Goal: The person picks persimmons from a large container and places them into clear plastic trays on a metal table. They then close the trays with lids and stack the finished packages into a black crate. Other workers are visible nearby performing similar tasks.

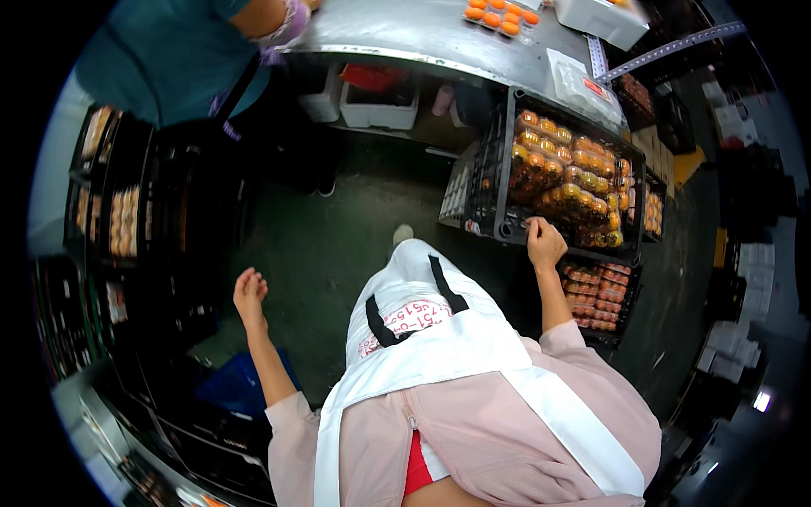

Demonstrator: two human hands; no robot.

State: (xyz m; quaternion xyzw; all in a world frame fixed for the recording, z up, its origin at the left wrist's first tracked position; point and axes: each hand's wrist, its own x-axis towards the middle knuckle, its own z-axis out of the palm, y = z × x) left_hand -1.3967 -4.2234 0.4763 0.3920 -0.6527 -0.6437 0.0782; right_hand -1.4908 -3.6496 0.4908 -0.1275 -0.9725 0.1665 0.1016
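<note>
My left hand (251,291) hangs in the air over the dark floor at the left, holding nothing, its fingers loosely bent and a little apart. My right hand (545,242) is closed at the near edge of a black plastic crate (505,160). Whether it touches the rim or holds anything small, I cannot make out. The crate is filled with clear plastic packs (574,182) of round orange and yellow fruit. Below it, beside my right forearm, another crate holds packs of reddish fruit (596,296).
A metal worktable (380,29) runs across the far side, bearing a pack of orange fruit (500,17) and clear empty packs (583,89). A co-worker in a teal top (169,59) stands at the far left. White foam boxes (380,108) sit underneath. Stacked dark crates (127,220) line the left.
</note>
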